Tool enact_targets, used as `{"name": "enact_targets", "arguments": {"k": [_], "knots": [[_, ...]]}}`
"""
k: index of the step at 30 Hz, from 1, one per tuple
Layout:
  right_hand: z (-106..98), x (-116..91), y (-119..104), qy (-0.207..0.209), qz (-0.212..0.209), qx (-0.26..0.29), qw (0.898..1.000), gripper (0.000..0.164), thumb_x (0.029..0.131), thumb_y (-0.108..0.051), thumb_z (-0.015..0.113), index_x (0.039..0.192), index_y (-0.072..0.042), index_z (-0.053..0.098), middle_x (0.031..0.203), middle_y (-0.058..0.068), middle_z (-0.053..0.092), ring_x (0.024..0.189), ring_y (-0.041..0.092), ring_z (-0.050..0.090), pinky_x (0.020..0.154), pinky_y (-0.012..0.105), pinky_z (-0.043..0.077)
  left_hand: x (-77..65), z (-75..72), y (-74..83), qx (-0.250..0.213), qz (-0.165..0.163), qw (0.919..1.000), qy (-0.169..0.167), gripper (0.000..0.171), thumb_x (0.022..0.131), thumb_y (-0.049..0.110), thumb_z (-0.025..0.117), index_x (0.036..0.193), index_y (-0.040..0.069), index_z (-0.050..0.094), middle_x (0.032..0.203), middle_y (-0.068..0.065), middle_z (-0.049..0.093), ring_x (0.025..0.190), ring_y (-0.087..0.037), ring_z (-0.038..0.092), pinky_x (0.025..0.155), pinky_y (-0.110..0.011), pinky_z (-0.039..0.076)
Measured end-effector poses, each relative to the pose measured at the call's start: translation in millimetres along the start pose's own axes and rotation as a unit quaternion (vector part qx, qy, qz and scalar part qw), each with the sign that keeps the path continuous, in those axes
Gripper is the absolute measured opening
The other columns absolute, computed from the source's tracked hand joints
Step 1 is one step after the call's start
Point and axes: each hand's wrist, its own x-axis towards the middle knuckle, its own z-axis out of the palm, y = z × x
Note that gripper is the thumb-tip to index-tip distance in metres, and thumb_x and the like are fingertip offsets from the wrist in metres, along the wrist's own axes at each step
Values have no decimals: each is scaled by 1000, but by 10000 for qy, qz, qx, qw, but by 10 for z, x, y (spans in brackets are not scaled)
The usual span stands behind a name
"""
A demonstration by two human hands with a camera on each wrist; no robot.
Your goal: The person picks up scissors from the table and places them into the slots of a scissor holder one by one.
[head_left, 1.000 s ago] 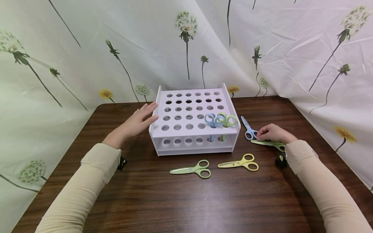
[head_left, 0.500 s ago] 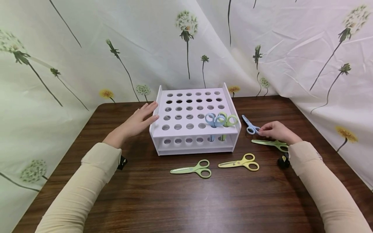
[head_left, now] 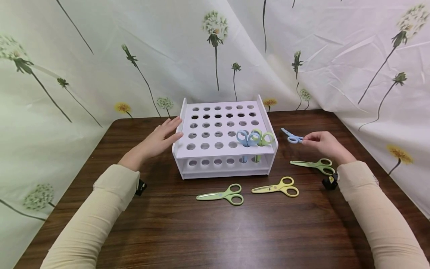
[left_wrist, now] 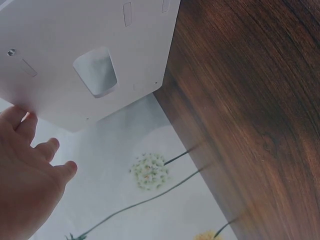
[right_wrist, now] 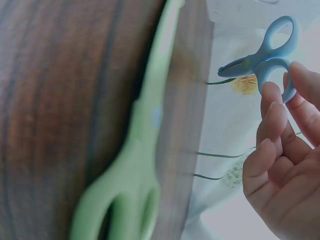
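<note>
Thumb and fingers of my right hand [head_left: 324, 144] pinch one handle loop of blue scissors [head_left: 291, 137], whose blades point left toward the rack. In the right wrist view these blue scissors [right_wrist: 275, 55] show raised off the table. My left hand [head_left: 156, 140] rests with extended fingers at the left side panel of a white rack [head_left: 218, 153] full of round holes. In the left wrist view the fingertips touch the panel's edge [left_wrist: 30, 95]. Blue scissors [head_left: 248, 139] and green scissors [head_left: 265, 138] stand upright in the rack's front right holes, loops up.
On the dark wooden table [head_left: 201, 231] lie green scissors [head_left: 223, 195] and yellow scissors [head_left: 277, 187] before the rack. Another pair of green scissors [head_left: 314, 165] lies at the right, below my right hand. A flowered white cloth [head_left: 168, 56] hangs behind the table.
My right hand has taken the blue scissors by the loop and lifted them up and away, turning their blades further to the left. My left hand has stayed at the rack.
</note>
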Motion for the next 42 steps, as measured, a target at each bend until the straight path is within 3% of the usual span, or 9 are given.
{"name": "enact_targets", "arguments": {"k": [7, 18, 28, 37, 42], "knots": [[-116, -29, -146, 239, -30, 45, 9997, 32, 90, -28, 61, 97, 3, 63, 81, 9, 59, 66, 15, 47, 56, 26, 39, -1, 8, -7, -2, 31, 10000, -2, 64, 97, 47, 37, 148, 12, 21, 152, -5, 15, 138, -24, 1, 108, -47, -2], [-274, -18, -381, 982, -96, 552, 9936, 33, 89, -28, 63, 95, 4, 61, 70, -6, 56, 64, 9, 48, 56, 24, 40, -2, 9, -18, -30, -9, 10000, -12, 64, 97, 46, 39, 148, 12, 21, 152, -4, 15, 138, -23, 0, 108, -47, -2], [-357, -21, -504, 1224, -349, 766, 9889, 24, 89, -24, 63, 90, 0, 63, 68, -11, 54, 63, 8, 47, 54, 21, 38, -1, 12, -32, -37, -28, 10000, -24, 64, 97, 46, 38, 148, 12, 21, 152, -4, 14, 138, -23, 0, 108, -47, -2], [-455, -10, -666, 1451, -439, 948, 9839, 10, 89, -24, 62, 85, -16, 66, 69, -12, 56, 65, 6, 50, 56, 17, 38, 2, 5, -31, -47, -13, 10000, -18, 64, 97, 46, 38, 148, 12, 21, 152, -4, 14, 138, -23, 0, 108, -47, -2], [-494, -2, -735, 1482, -454, 1066, 9821, 12, 90, -22, 61, 86, -12, 65, 70, -11, 59, 65, 5, 50, 57, 16, 40, 2, 8, -35, -44, -25, 10000, -26, 64, 97, 46, 38, 148, 12, 20, 152, -3, 14, 138, -22, 0, 108, -47, -2]]}}
